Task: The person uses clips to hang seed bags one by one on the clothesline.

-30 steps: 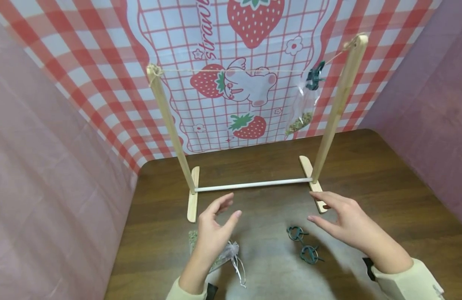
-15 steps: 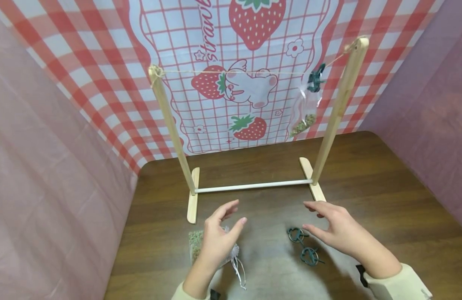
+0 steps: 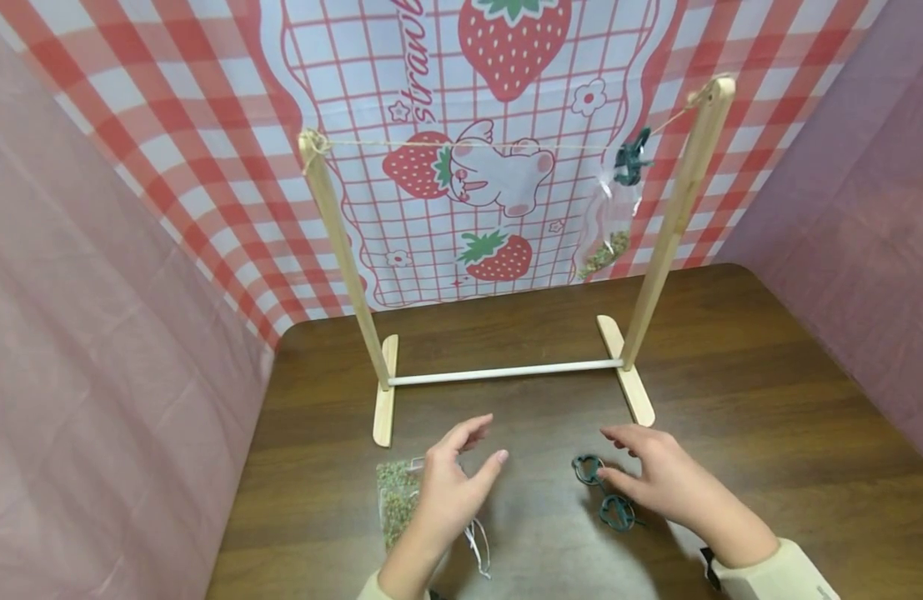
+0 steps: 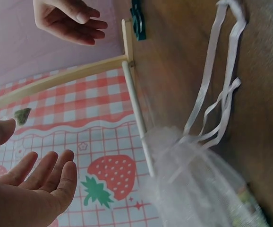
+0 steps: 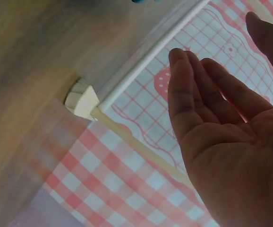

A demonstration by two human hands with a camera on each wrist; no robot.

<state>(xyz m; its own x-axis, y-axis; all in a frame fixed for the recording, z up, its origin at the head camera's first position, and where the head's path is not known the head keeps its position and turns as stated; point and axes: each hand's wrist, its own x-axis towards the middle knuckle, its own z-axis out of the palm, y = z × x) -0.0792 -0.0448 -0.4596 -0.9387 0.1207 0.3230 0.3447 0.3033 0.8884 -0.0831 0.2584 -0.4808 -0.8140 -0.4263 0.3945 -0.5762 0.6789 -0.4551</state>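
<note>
My left hand (image 3: 453, 487) hovers with loosely bent fingers over sachets of dried herbs (image 3: 398, 504) on the table. One is a sheer drawstring pouch (image 4: 188, 179) with white ribbons, partly hidden by this hand in the head view. My right hand (image 3: 667, 475) hangs above two dark green clips (image 3: 617, 513) with metal rings, its thumb overlapping one of them. Neither hand holds anything. From the string (image 3: 363, 142) of a wooden stand, another green clip (image 3: 630, 160) suspends a clear bag (image 3: 607, 242) with herbs at its bottom.
The stand's left post (image 3: 341, 250) and right post (image 3: 674, 225) rise behind my hands, joined low down by a white rod (image 3: 506, 372). A strawberry-print cloth (image 3: 506, 175) forms the back, and a pink curtain (image 3: 116, 333) hangs at the left.
Both hands have come lower and closer to each other: the left moved rightward, the right moved leftward to the clips. More of the herb sachets shows beside the left hand.
</note>
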